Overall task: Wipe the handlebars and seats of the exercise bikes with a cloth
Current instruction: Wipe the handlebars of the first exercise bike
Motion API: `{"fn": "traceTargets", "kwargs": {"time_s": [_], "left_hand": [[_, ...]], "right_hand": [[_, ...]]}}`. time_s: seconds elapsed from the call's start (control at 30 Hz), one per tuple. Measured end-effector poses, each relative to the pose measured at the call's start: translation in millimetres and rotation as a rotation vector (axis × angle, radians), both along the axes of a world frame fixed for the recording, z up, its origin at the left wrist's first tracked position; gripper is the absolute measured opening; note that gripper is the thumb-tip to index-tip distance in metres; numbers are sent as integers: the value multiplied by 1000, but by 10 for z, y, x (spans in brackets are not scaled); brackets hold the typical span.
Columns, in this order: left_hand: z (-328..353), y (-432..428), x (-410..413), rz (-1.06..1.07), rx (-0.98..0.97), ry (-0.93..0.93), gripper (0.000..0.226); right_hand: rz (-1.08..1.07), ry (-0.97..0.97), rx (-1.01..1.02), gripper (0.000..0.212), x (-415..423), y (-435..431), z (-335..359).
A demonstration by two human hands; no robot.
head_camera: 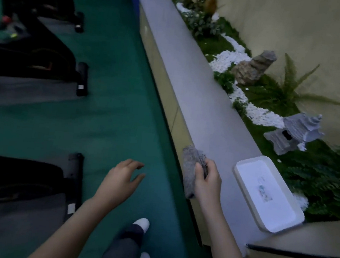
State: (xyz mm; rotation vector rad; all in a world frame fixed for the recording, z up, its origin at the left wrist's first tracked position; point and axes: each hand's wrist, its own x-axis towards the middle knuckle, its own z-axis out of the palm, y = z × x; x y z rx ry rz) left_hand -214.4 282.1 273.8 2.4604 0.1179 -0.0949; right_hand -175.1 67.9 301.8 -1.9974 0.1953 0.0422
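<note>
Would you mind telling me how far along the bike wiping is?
Done: nothing shows as wiped; no handlebars or seats are in view, only the bikes' bases at the left. In hand: the right hand grips the grey cloth at the ledge, near the white tray; the left hand is open and empty. Left: seemingly all the wiping.

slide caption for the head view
Right hand grips a grey cloth beside the ledge; left hand open, bike bases at left.
</note>
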Motion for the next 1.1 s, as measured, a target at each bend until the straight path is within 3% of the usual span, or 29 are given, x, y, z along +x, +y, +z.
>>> {"fn": "traceTargets", "kwargs": {"time_s": [0.3,0.6,1.1], "left_hand": [[154,663,-1020,344,111,45,30],[271,1282,-2089,631,149,88,35],[145,2618,-4067,791,107,138,38]], "right_hand": [[349,-63,15,2,-237,864,21],[687,-61,3,13,-849,1852,32],[834,-74,-57,15,-2646,3553,-80]]}}
